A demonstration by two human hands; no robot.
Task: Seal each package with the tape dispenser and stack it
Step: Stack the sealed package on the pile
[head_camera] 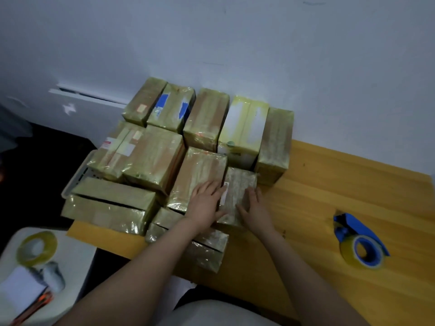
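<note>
Pressing the small taped package (240, 184) into the front of the stack (153, 156) on the surface (329, 184). Left hand (204, 203) and right hand (255, 205) flat on it, grip wide, fingers straight. Likely light, stiff, tape-slick; best taken by opposite side edges.

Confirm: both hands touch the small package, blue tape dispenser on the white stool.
Wrong place: the head view shows the blue tape dispenser lying on the wooden table. The left hand and right hand do touch the small package.
</note>
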